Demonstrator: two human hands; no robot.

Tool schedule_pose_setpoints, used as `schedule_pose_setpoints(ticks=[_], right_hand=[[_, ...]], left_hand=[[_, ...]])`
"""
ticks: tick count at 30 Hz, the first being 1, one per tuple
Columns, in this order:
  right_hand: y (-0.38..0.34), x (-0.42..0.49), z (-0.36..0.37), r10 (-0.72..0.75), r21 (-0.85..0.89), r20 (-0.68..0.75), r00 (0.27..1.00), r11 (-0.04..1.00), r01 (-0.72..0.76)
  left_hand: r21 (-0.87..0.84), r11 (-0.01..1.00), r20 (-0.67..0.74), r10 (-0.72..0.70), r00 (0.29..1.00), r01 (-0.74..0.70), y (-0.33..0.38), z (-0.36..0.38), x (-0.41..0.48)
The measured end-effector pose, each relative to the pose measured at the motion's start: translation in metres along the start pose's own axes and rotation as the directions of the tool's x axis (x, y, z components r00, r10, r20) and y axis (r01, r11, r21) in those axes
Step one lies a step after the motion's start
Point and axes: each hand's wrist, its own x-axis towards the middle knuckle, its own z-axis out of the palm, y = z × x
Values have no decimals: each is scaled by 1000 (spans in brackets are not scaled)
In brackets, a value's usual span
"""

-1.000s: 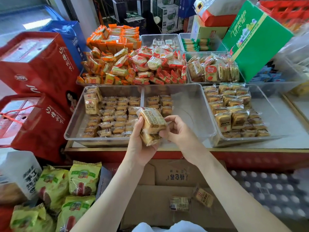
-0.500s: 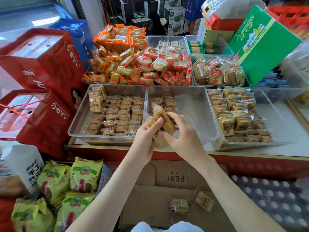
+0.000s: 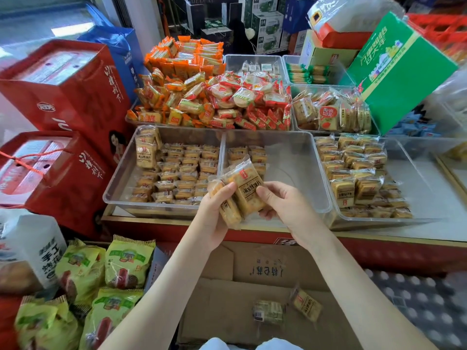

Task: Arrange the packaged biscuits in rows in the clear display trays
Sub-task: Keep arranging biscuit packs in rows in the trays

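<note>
The left hand (image 3: 214,210) curls round two biscuit packets (image 3: 240,193); right hand (image 3: 285,203) fingers pinch the upper packet's edge.

biscuit packet (image 3: 246,190), over the near rim of the middle clear tray (image 3: 298,160): black line beginning "海玉", the rest uncertain. white bag (image 3: 38,251), below and far left of the tray: "手工". green box (image 3: 394,72), behind the tray to the right: "过大年", tilted. red boxes (image 3: 75,97), left of the tray: white characters, not legible.
</note>
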Motion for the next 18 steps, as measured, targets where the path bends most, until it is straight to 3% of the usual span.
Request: schedule_pose_setpoints(ticks=[3,6,10,12,15,18], right_hand=[[-2,3,-1,102,68,-9,995,993,-101],[-7,6,-4,206,62,141,968,974,-216],[-7,28,-16,171,-39,281,944,985,-167],[-3,49,-26,139,32,249,959,988,-152],[20,96,-41,141,114,79,987,982,-149],[64,148,-56,169,-28,-131,977,984,-174]], left_hand=[[35,999,-26,-3,1000,4,0,-3,2],[41,999,-39,-31,999,32,1,-3,5],[55,994,-12,-93,996,94,7,-10,16],[47,994,5,-94,996,94,12,-15,27],[-96,989,-130,-122,984,110,17,-27,44],[-159,982,-246,-141,959,104,15,-49,60]])
